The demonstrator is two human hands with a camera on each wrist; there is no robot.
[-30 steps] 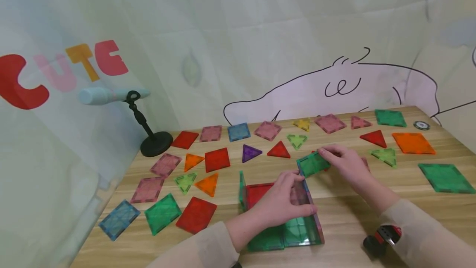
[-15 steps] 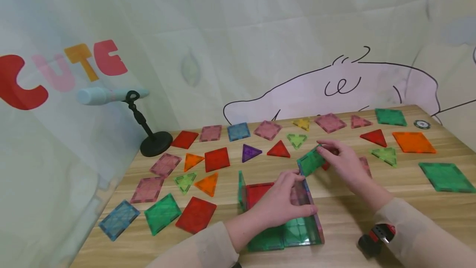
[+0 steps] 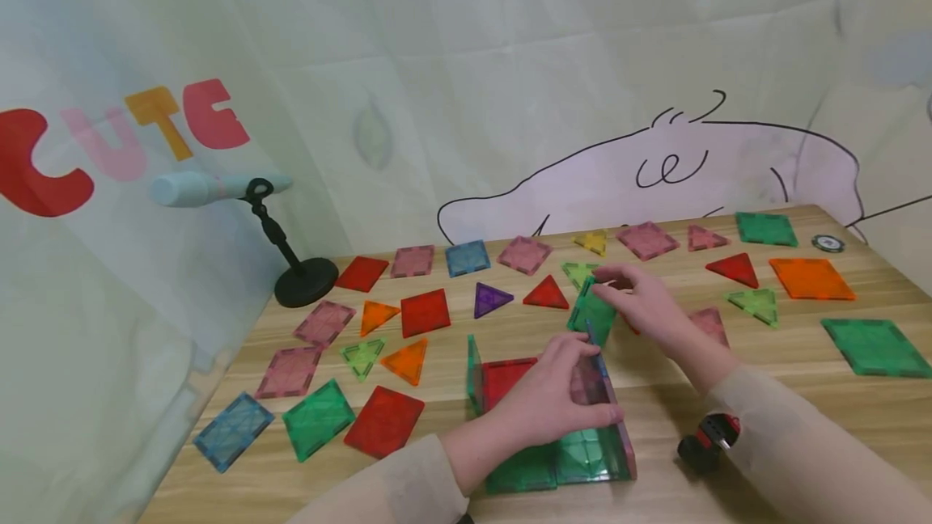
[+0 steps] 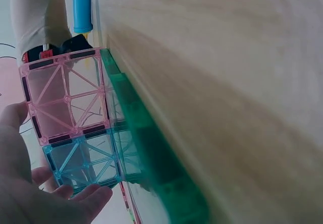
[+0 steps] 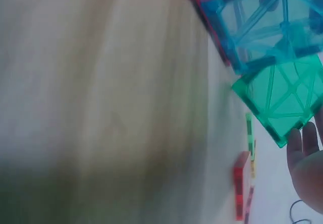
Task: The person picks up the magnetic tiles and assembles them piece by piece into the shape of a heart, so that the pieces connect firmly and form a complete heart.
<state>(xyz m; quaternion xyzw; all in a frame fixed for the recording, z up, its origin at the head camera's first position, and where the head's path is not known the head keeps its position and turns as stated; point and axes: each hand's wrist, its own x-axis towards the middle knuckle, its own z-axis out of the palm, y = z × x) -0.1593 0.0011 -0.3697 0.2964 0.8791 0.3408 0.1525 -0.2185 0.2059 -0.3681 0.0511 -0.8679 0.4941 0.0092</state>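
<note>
My right hand (image 3: 644,306) pinches a green magnetic tile (image 3: 593,314) by its far edge. In the right wrist view this tile (image 5: 287,93) slants beside the lower edge of a blue magnetic tile (image 5: 267,27). My left hand (image 3: 542,399) holds the right wall of a small box built from magnetic tiles, fingertips at the far corner and thumb over the top edge. The left wrist view shows the wall's pink tile (image 4: 65,100) and blue tile (image 4: 83,158) upright on the green base (image 4: 151,143). A red tile (image 3: 506,378) and a green side tile (image 3: 474,374) show left of the hand.
Flat magnetic tiles lie around the box, including a red square (image 3: 384,420), an orange triangle (image 3: 405,362) and a purple triangle (image 3: 492,299). A larger green tile (image 3: 874,346) is at right. A black stand (image 3: 306,281) holds a pale blue cylinder (image 3: 196,188) at back left.
My right hand has moved left and slightly away with the green tile, which has turned more upright at the wall's far end. My left hand stays in place.
</note>
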